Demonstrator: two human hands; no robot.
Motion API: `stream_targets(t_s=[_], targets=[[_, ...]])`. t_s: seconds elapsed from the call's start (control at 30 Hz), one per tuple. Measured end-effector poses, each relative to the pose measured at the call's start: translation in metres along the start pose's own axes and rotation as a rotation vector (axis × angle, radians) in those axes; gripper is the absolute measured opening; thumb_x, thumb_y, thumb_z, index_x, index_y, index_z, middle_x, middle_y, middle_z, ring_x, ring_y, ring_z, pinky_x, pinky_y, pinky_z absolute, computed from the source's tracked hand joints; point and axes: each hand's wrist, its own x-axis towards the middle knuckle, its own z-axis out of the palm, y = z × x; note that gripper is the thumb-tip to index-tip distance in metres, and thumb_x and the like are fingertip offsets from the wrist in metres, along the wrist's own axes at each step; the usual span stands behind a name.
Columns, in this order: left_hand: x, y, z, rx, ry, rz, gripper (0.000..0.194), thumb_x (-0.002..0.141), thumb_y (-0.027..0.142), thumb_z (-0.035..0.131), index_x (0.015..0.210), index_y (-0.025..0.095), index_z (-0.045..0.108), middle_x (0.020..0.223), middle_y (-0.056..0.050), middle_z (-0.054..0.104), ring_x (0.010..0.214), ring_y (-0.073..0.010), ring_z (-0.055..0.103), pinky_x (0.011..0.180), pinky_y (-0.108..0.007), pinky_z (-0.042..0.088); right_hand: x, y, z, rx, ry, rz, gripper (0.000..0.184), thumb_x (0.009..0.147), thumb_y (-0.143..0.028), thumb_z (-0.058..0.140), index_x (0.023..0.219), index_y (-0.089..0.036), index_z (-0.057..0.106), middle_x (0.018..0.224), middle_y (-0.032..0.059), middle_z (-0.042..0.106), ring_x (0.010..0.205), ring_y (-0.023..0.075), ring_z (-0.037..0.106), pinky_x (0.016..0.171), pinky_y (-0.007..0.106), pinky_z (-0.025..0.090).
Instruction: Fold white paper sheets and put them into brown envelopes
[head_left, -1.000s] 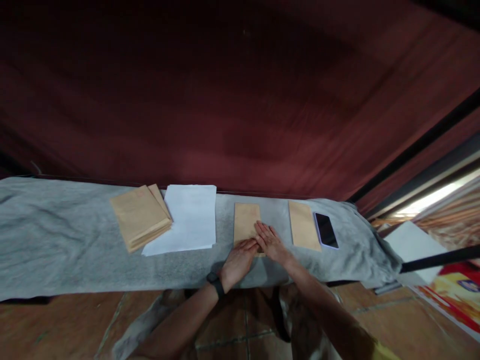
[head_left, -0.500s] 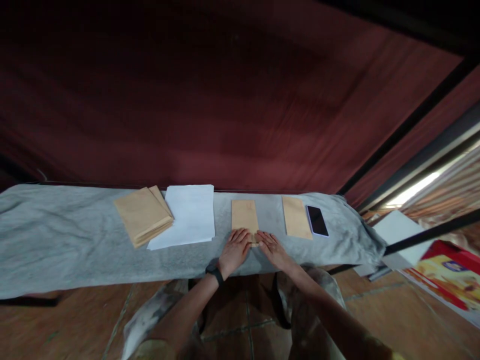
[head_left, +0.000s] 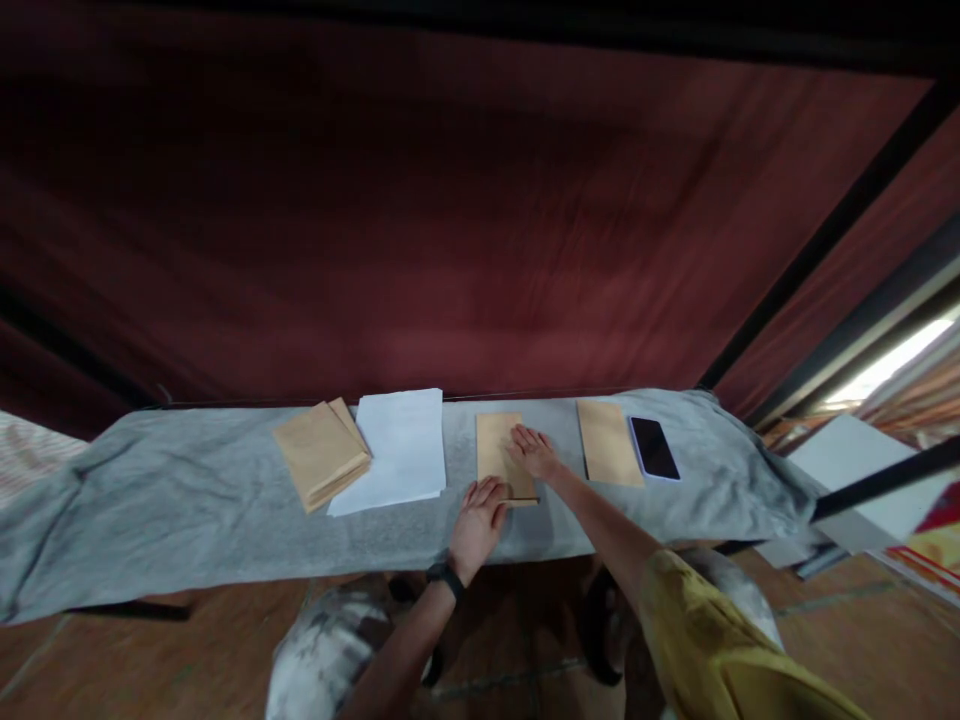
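Note:
A brown paper envelope lies upright in front of me on the grey cloth, its bottom edge slightly raised like a fold. My left hand, with a dark band on the wrist, rests on its lower left corner, fingers laid over the paper. Higher up, at the right side of the same envelope, my right hand presses with fingers stretched out flat. To the right lies another brown envelope. A pile of brown envelopes sits at the left, overlapping a stack of white paper.
A phone lies beside the right-hand envelope. The narrow surface is covered with a grey cloth, and a dark red fabric wall rises behind it. A white board and dark metal bars stand at the right.
My right hand has moved up from the envelope's bottom edge to its upper right side. My left hand stays at the lower left corner. The view has shifted slightly.

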Motion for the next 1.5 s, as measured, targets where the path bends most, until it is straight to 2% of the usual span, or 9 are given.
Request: stream_targets(t_s=[0.17,0.3,0.4,0.53,0.6,0.7,0.77,1.1,1.5], targets=[[0.001,0.003,-0.003,-0.01,0.0,-0.02,0.036,0.097,0.019,0.048,0.13,0.024,0.062,0.143,-0.007,0.061,0.137,-0.0204,0.052,0.12,-0.048,0.037,0.014,0.0,-0.003,0.019,0.012,0.024,0.058,0.106,-0.041,0.02,0.159,-0.022,0.031,0.166,0.0073,0.028,0.151,0.0242,0.033,0.122,0.046,0.024],[0.0,0.005,-0.005,-0.011,-0.005,-0.037,0.037,0.096,0.018,0.048,0.131,0.022,0.061,0.142,-0.008,0.061,0.136,-0.0208,0.052,0.119,-0.049,0.038,0.003,-0.001,0.001,0.036,0.049,-0.022,0.056,0.106,-0.038,0.022,0.159,-0.023,0.032,0.164,0.0092,0.033,0.15,0.0245,0.034,0.121,0.051,0.025],[0.001,0.005,-0.005,-0.001,-0.002,-0.039,0.038,0.096,0.019,0.048,0.132,0.021,0.061,0.141,-0.009,0.062,0.136,-0.0213,0.053,0.119,-0.049,0.039,-0.026,0.002,0.005,0.051,0.081,-0.091,0.054,0.106,-0.034,0.024,0.156,-0.02,0.039,0.162,0.01,0.037,0.149,0.0246,0.037,0.121,0.049,0.027],[0.001,0.003,-0.004,0.027,0.001,-0.031,0.037,0.096,0.02,0.05,0.13,0.02,0.062,0.141,-0.009,0.062,0.135,-0.0221,0.053,0.117,-0.049,0.041,-0.082,0.013,0.016,0.065,0.116,-0.169,0.051,0.105,-0.031,0.027,0.152,-0.024,0.045,0.157,0.0068,0.046,0.147,0.0219,0.041,0.121,0.048,0.03],[0.001,0.002,-0.002,0.039,0.006,-0.024,0.036,0.096,0.021,0.05,0.13,0.021,0.062,0.14,-0.009,0.063,0.135,-0.0223,0.053,0.116,-0.048,0.042,-0.111,0.018,0.024,0.083,0.18,-0.248,0.05,0.106,-0.033,0.027,0.152,-0.023,0.045,0.156,0.007,0.047,0.146,0.0223,0.042,0.121,0.048,0.03],[0.001,0.0,0.001,0.044,0.012,-0.013,0.036,0.097,0.022,0.05,0.131,0.022,0.062,0.14,-0.008,0.063,0.134,-0.0226,0.054,0.115,-0.048,0.044,-0.142,0.021,0.03,0.094,0.209,-0.26,0.05,0.107,-0.039,0.031,0.152,-0.024,0.045,0.157,0.0056,0.047,0.145,0.0232,0.043,0.122,0.049,0.029],[0.001,0.0,0.001,0.047,0.013,-0.01,0.035,0.097,0.023,0.05,0.13,0.022,0.062,0.139,-0.008,0.063,0.133,-0.0231,0.055,0.114,-0.048,0.045,-0.152,0.019,0.03,0.116,0.22,-0.241,0.048,0.107,-0.041,0.034,0.151,-0.026,0.047,0.155,0.0043,0.049,0.144,0.0229,0.044,0.122,0.049,0.029],[0.0,0.001,0.0,0.013,0.041,-0.009,0.034,0.096,0.021,0.052,0.129,0.022,0.062,0.135,-0.009,0.065,0.131,-0.025,0.056,0.111,-0.05,0.048,-0.139,0.001,0.019,0.222,0.337,-0.07,0.03,0.102,-0.034,0.047,0.123,-0.033,0.068,0.131,0.0018,0.069,0.118,0.0225,0.062,0.106,0.047,0.042],[0.0,-0.001,0.002,0.046,-0.001,-0.009,0.037,0.098,0.021,0.049,0.134,0.02,0.058,0.14,-0.01,0.062,0.134,-0.0239,0.053,0.117,-0.048,0.042,-0.138,0.006,0.021,0.275,0.327,-0.079,0.033,0.099,-0.025,0.049,0.123,-0.034,0.069,0.131,0.0018,0.069,0.118,0.0231,0.061,0.104,0.046,0.044]])
